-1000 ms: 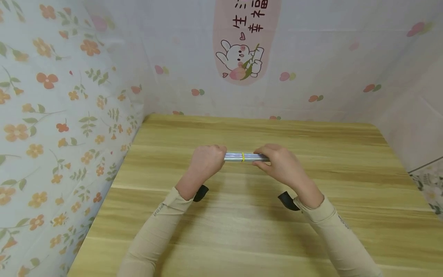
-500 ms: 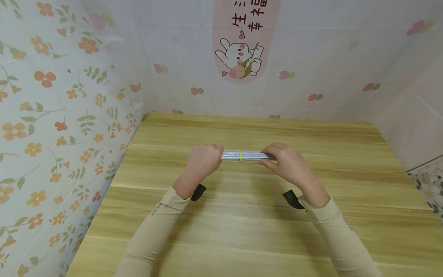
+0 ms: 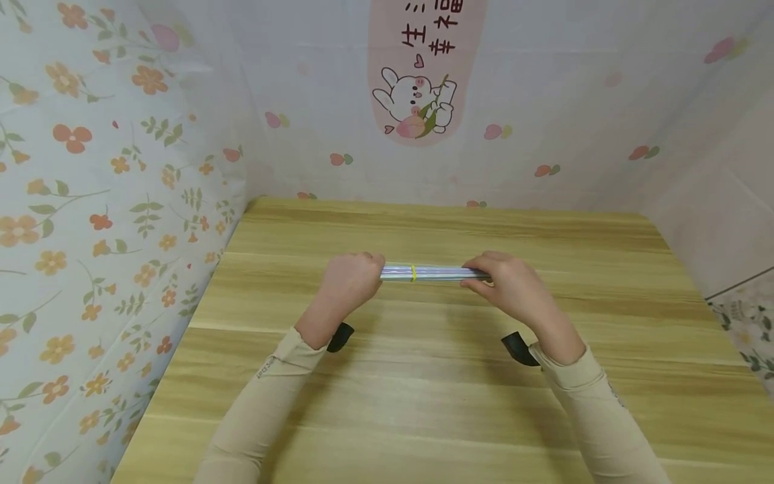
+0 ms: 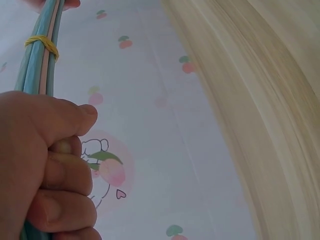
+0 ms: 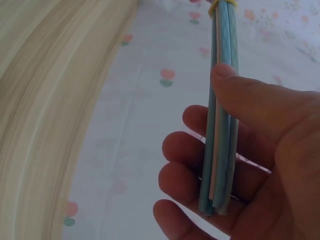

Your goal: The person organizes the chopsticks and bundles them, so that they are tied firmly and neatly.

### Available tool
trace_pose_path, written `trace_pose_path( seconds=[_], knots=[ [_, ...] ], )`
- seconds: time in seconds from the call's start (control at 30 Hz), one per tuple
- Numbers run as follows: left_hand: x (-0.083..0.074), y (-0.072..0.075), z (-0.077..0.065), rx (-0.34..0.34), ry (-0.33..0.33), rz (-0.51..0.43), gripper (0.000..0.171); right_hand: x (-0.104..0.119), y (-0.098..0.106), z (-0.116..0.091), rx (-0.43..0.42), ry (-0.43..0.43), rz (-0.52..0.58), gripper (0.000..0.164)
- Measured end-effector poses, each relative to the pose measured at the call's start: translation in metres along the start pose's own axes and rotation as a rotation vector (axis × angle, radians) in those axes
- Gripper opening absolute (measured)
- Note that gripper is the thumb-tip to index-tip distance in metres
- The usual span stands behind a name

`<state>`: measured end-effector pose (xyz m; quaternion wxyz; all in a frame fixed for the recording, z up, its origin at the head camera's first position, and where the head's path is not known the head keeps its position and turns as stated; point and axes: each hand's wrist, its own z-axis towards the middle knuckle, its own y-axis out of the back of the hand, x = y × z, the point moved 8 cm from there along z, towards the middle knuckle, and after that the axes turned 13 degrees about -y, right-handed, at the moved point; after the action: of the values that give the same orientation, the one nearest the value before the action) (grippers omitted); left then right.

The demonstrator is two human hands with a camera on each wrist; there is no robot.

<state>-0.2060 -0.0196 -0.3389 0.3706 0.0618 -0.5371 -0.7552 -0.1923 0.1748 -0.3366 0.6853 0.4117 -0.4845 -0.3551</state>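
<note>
A bundle of slim pencil-like sticks (image 3: 438,272), pale blue with a pink one, lies crosswise between both hands above the table. A yellow rubber band (image 4: 42,44) is wound round it. My left hand (image 3: 353,282) grips the left end in a fist, thumb along the curled fingers; that end is mostly hidden inside it. On the other end, my right hand (image 3: 514,286) holds the sticks between thumb and fingers. In the right wrist view the thumb presses on the sticks (image 5: 220,150) from above, fingers behind, and their blunt ends show near the palm.
The wood-grain table (image 3: 423,403) spreads beneath both arms. White cloth with printed fruit and a rabbit (image 3: 417,101) hangs behind its far edge. A floral cloth (image 3: 91,235) lines the left side. Black straps (image 3: 520,349) stick out at the wrists.
My right hand has moved to the right along the bundle, so a longer stretch of it shows between the hands. The left hand, still gripping, has shifted slightly left with the rubber band.
</note>
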Motion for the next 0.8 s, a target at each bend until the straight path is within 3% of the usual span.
trace_pose_path(
  seconds=[0.17, 0.5, 0.8],
  knots=[
    [0.0021, -0.001, -0.0009, 0.012, 0.003, -0.016, 0.045, -0.0019, 0.0004, -0.0003, 0.011, 0.012, 0.004, 0.021],
    [0.0036, -0.0041, -0.0029, 0.016, -0.01, -0.063, 0.022, -0.0019, -0.0027, -0.0016, 0.054, 0.033, 0.048, 0.017],
    [0.0021, -0.0023, -0.0064, 0.0, -0.03, -0.092, 0.037, -0.0032, -0.0019, -0.0033, 0.053, 0.041, 0.064, 0.019]
  ],
)
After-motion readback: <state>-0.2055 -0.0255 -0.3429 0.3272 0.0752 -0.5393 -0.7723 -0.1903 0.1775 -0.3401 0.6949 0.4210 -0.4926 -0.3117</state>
